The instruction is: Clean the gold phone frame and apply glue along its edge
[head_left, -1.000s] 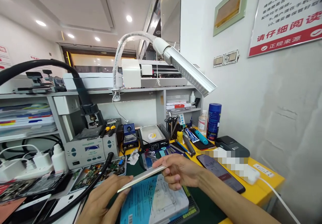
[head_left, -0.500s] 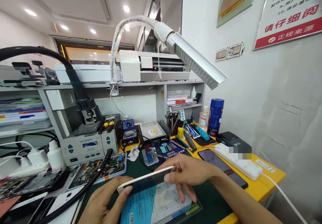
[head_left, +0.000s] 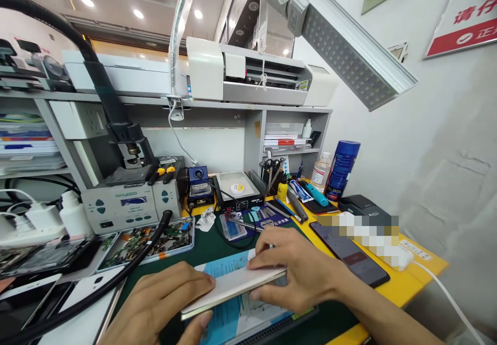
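Observation:
Between my two hands is a smartphone (head_left: pixel 235 289) with a pale back and a thin light-coloured edge, tilted so that its back faces up. My left hand (head_left: pixel 163 301) grips its left end, fingers on top and thumb below. At the other end my right hand (head_left: pixel 289 270) pinches it between fingers above and thumb underneath. The phone's screen side is mostly hidden. Below it lies a blue-and-white printed package (head_left: pixel 229 319), partly covered by the phone and hands, on a dark green mat (head_left: pixel 330 316).
To the left are a tray of circuit boards (head_left: pixel 155 239), a black hose (head_left: pixel 128 270) and several phone parts. A soldering station (head_left: pixel 198 184) and heating plate (head_left: pixel 238 190) stand behind. A large phone (head_left: pixel 349 254) lies right, near a power strip (head_left: pixel 402 257). A lamp (head_left: pixel 353 45) hangs above.
My hands have turned the phone so its pale back shows; before, its dark screen side was visible. My right fingers have moved onto its top. The camera view has shifted down and closer.

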### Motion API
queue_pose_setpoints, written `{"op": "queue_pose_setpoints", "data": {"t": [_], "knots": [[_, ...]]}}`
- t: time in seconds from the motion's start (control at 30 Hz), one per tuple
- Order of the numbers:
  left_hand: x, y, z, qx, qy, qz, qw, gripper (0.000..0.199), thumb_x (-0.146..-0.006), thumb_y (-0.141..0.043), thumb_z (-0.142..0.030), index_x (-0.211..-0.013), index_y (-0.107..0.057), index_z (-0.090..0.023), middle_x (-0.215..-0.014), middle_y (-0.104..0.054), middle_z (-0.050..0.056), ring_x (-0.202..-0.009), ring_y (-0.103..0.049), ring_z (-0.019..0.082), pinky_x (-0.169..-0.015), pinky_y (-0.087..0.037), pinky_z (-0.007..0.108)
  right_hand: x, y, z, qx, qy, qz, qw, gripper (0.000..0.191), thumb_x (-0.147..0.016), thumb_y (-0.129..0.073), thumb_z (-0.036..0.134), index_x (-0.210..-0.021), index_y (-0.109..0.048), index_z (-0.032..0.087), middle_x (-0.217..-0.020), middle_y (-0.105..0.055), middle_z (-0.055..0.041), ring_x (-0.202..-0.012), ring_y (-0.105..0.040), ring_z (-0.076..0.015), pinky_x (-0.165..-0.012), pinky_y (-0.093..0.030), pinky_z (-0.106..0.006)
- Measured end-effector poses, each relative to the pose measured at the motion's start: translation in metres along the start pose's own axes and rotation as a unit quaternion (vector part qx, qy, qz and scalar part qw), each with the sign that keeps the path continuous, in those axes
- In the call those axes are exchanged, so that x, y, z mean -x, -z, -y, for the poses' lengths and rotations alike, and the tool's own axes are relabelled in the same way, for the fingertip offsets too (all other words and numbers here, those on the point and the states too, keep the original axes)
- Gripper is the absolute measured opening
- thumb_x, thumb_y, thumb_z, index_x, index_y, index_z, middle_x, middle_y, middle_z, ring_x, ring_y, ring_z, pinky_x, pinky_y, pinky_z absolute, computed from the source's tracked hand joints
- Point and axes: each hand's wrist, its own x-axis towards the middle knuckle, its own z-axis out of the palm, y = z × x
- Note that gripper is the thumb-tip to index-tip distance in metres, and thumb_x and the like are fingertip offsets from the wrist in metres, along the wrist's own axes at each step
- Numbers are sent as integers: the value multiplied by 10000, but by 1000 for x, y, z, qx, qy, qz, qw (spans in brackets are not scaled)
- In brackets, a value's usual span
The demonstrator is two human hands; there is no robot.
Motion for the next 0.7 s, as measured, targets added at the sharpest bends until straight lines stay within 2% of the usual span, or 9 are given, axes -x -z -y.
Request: {"op": "queue_pose_setpoints", "data": {"t": [0.13, 0.23, 0.37, 0.53, 0.7], "knots": [[-10, 2, 0, 14, -38, 12, 999, 304, -925, -648, -455, -1184, -715, -311, -1047, -815, -5, -945, -782, 195, -881, -634, 260, -1, -17, 3, 111, 121, -47, 985, 290, -914, -654, 356, -1015, -769, 109, -776, -691, -70, -639, -534, -192, -548, -363, -329], [-21, 3, 0, 28, -50, 8, 998, 265, -934, -629, -407, -1154, -720, -289, -1017, -819, 0, -920, -780, 188, -868, -625, 239, -4, -19, 3, 156, 160, -51, 973, 320, -980, -596, 365, -1041, -745, 88, -732, -688, -65, -615, -520, -195, -526, -351, -336], [-27, 5, -3, 36, -58, 1, 998, 251, -926, -641, -379, -1145, -710, -280, -996, -818, -1, -915, -770, 194, -802, -620, 237, -6, -19, 1, 175, 180, -50, 967, 324, -1001, -593, 352, -1101, -705, 64, -777, -728, -66, -633, -541, -197, -543, -385, -345], [-28, 6, -9, 37, -26, 8, 999, 213, -969, -587, -361, -1133, -697, -282, -1005, -812, 1, -949, -752, 204, -796, -605, 270, -5, -21, 0, 208, 178, -54, 960, 341, -1008, -591, 380, -1122, -687, 74, -782, -744, -63, -627, -569, -201, -543, -409, -352], [-26, 2, -6, 58, -37, 1, 998, 199, -966, -590, -381, -1095, -715, -296, -957, -815, 11, -887, -768, 206, -742, -609, 258, -5, -22, -2, 195, 168, -74, 963, 406, -1014, -560, 476, -1080, -704, 102, -725, -730, -57, -610, -611, -190, -543, -429, -337]]}}
